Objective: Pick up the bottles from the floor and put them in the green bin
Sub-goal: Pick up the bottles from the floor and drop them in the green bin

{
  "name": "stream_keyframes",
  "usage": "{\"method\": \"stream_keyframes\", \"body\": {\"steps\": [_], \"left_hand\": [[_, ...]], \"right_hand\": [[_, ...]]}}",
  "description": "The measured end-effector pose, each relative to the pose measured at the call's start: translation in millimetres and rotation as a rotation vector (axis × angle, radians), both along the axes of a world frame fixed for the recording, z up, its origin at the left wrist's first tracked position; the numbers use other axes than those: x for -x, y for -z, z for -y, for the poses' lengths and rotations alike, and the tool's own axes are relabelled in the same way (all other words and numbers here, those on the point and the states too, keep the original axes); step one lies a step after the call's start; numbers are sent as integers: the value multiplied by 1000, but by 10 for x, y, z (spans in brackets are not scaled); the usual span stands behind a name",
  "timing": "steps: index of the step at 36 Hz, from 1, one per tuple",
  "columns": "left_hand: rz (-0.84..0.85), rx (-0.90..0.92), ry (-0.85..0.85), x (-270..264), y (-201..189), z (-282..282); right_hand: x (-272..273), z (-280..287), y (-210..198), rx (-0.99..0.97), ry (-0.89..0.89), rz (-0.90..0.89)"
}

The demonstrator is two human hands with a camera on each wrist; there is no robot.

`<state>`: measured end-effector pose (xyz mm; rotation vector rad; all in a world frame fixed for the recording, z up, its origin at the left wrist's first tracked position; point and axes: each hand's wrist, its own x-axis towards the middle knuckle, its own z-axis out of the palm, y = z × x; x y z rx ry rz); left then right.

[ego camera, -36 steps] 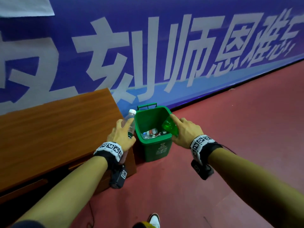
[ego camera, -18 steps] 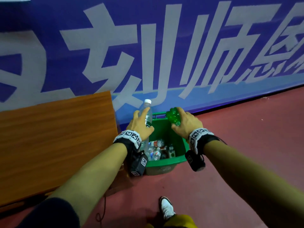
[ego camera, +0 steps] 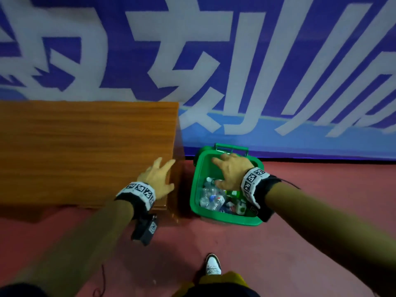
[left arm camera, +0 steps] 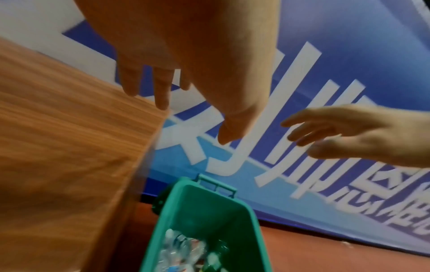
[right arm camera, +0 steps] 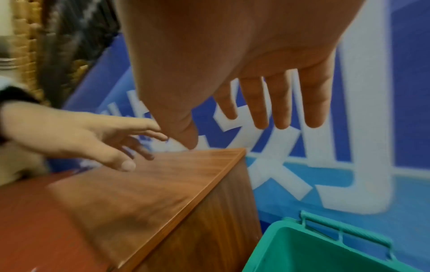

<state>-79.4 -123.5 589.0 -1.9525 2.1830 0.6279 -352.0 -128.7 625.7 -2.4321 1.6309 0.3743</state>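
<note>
Above the green bin [ego camera: 225, 219], the fingers [right arm camera: 281, 103] of the right hand [ego camera: 232, 171] are spreading almost straight and are holding nothing. The left hand [ego camera: 157, 179] is hanging beside it, over the corner of the wooden worktop [ego camera: 85, 151], also with loose, parted fingers [left arm camera: 160, 88] and nothing between them. Neither hand is touching the bin in these views. The bottles [ego camera: 212, 197] are lying inside the bin as a heap of clear ones with a green one among them, below the rim. No bottle is showing on the red floor [ego camera: 300, 243] in the part that the cameras are covering, so I am judging that this load is already in; whether more are waiting outside the view I cannot tell.

What could go wrong: the bin is standing close to the worktop and the blue banner [ego camera: 278, 61], and it looks light. If the right hand is pulling back low, the wrist could be catching the rim or the handle [ego camera: 232, 147] and tipping the bin, so the bottles would be rolling out again.
</note>
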Motion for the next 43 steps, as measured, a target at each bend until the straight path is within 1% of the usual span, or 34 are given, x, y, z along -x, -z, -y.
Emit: {"method": "stream_keyframes", "body": {"steps": [2, 5, 9, 13, 18, 24, 27, 30, 32, 36, 41, 43], "left_hand": [[47, 0, -62, -339, -38, -194], [133, 77, -109, -795, -151, -546], [250, 151, -155, -1355, -313, -1159], [323, 195, -208, -1947, -389, -1908], [400, 167, -305, -2753, -368, -3009], [375, 93, -513, -3699, -243, -4468], [364, 22, -625, -4129, -194, -5120], [358, 3, -718, -4521, -211, -5664], [362, -11, -768, -4785, -203, -5961], [298, -26, -894, -5314, -106, -6439], [282, -51, -979, -6060, 9, -6848], [280, -54, -1015, -6421, 13, -7017]], "right_hand": [[-212, -79, -68, 30, -116, -30], [-622, -211, -197, 80, -237, -39], [-1348, -481, -353, 156, -376, -16], [-2206, -958, -393, 166, -539, 6], [-3421, -1758, -299, 142, -705, 27], [-4729, -2840, -180, 104, -849, 40], [-5244, -3312, -147, 90, -917, 56], [-5747, -3689, -137, 77, -978, 62], [-6083, -3890, -141, 76, -1011, 63], [-6780, -4233, -104, 48, -1076, 74], [-7829, -4641, 31, 54, -1221, 54], [-8291, -4824, 96, 32, -1250, 63]]}}
